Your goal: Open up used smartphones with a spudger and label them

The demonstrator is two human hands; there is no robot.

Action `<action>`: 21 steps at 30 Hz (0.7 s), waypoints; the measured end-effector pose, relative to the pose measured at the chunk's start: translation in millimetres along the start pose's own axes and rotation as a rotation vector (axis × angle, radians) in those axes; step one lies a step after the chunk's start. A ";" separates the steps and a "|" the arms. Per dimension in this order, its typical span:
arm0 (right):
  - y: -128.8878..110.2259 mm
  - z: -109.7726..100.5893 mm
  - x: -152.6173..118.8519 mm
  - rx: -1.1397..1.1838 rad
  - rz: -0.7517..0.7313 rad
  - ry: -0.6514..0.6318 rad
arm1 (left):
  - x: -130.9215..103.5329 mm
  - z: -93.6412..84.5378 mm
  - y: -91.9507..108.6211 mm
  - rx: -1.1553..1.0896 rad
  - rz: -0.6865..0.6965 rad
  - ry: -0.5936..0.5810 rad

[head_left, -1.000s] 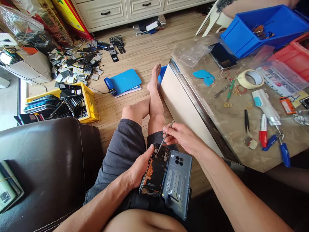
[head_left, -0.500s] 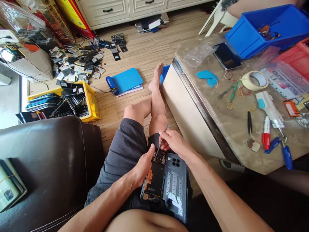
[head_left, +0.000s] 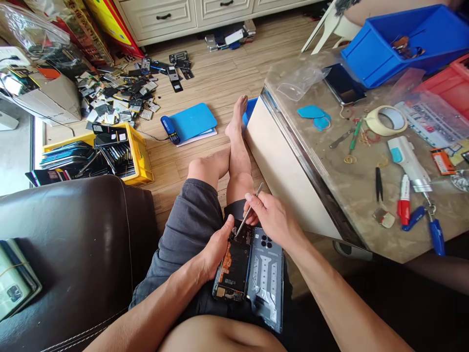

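An opened smartphone lies on my lap, its black battery, orange flex cables and upper circuit area exposed. My left hand is closed around the phone's left edge, thumb near the top. In my right hand is a thin metal pry tool, pinched between thumb and fingers and slanting down to the left. Its tip is at the upper part of the phone, just above the battery; whether it touches a part I cannot tell. The detached-looking back cover, inner side up, lies along the phone's right side.
To my right stands a table with tape, tweezers, a red marker and a blue bin. A yellow crate of phone parts, a battery heap and a blue mat are on the floor.
My right hand has shifted slightly right and the metal tool is tilted more to the right, with more of its upper end showing. My left hand keeps its hold on the phone.
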State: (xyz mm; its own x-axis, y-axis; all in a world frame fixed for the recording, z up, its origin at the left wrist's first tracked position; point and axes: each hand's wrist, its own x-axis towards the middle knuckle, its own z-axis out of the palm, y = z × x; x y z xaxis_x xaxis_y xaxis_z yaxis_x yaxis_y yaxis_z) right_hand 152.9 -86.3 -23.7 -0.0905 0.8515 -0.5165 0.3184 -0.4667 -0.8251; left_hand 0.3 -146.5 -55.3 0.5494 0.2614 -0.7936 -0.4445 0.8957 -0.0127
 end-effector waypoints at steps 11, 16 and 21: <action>26.4 4.3 12.8 0.205 0.230 -0.179 | 2.8 -7.0 -14.2 0.111 0.198 -0.017; 20.4 6.6 4.6 0.107 0.105 -0.121 | 3.4 -10.0 -14.0 0.138 0.224 0.014; 2.2 5.0 -10.0 -0.154 -0.113 -0.028 | 6.6 -11.0 -13.7 0.063 0.153 -0.047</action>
State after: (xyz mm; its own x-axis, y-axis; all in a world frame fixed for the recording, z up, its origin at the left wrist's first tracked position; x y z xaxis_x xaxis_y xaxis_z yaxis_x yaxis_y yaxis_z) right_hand 149.8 -97.0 -21.5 -0.1597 0.8884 -0.4305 0.4448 -0.3246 -0.8348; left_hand 2.2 -161.0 -67.0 0.5121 0.4119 -0.7538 -0.4815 0.8643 0.1452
